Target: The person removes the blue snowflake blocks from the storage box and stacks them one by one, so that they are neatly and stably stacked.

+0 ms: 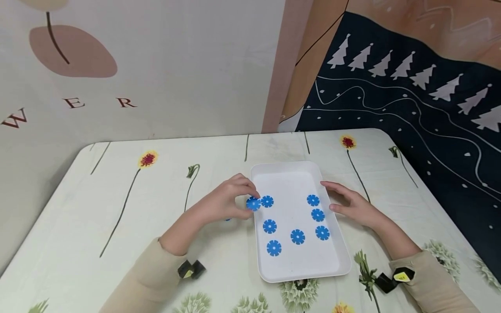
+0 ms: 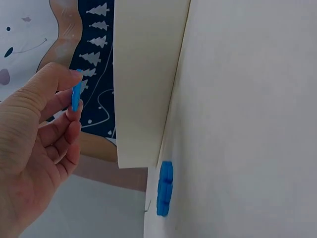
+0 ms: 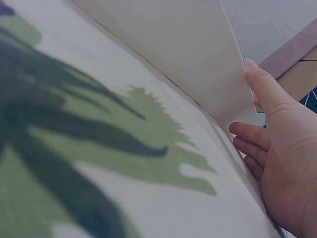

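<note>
My left hand [image 1: 225, 198] pinches a blue notched plastic disc [image 1: 253, 204] over the left rim of a white tray [image 1: 287, 178]. In the left wrist view the pinched disc [image 2: 77, 91] shows edge-on between fingertips and thumb. Inside the tray lie several like discs, such as one by the held piece [image 1: 267, 201], one lower left [image 1: 274, 248] and one at the right [image 1: 318, 215]. My right hand [image 1: 354, 206] rests by the tray's right side, fingers loosely extended; in the right wrist view its thumb touches the tray wall [image 3: 213, 59].
On the table left of the tray, blue pieces [image 2: 165, 188] lie close together; in the head view my left hand mostly hides them. A flower-print cloth [image 1: 129, 191] covers the table. Printed hangings [image 1: 195, 65] stand behind it and at the right.
</note>
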The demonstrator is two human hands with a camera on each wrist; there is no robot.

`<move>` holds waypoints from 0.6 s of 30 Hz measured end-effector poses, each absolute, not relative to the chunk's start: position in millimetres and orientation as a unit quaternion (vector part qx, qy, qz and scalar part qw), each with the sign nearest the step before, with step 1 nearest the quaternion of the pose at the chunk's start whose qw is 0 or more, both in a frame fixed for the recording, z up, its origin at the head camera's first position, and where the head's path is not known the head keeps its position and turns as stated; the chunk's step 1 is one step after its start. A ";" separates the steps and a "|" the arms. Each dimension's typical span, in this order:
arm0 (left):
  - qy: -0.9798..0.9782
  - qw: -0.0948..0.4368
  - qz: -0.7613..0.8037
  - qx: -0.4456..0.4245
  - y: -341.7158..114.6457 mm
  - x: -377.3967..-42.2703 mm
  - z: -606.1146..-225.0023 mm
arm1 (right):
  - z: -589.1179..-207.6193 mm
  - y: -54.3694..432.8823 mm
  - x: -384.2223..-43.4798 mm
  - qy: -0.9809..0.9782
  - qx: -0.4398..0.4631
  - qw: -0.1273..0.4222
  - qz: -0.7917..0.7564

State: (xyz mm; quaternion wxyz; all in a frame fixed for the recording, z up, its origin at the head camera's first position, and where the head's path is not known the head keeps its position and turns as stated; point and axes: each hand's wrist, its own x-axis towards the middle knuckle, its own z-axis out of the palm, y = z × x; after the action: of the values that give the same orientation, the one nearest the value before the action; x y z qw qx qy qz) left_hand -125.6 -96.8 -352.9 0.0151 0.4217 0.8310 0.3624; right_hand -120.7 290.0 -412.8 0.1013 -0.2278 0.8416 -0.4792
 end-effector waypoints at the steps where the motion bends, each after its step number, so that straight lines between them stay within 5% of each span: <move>1: 0.831 0.015 0.364 0.420 -99.2 -124.8 -352.9 | -412.9 289.9 -120.7 0.841 -0.228 0.101 -0.479; 18: 0.859 0.026 0.361 0.362 -134.1 -111.7 -360.7 | -414.3 290.8 -120.7 0.839 -0.229 0.103 -0.483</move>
State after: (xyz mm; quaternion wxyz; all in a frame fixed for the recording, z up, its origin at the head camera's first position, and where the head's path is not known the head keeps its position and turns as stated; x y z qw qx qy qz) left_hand -111.7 -134.1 -360.7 0.0260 0.3621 0.8590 0.3609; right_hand -120.7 290.8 -414.3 0.1033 -0.2288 0.8390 -0.4828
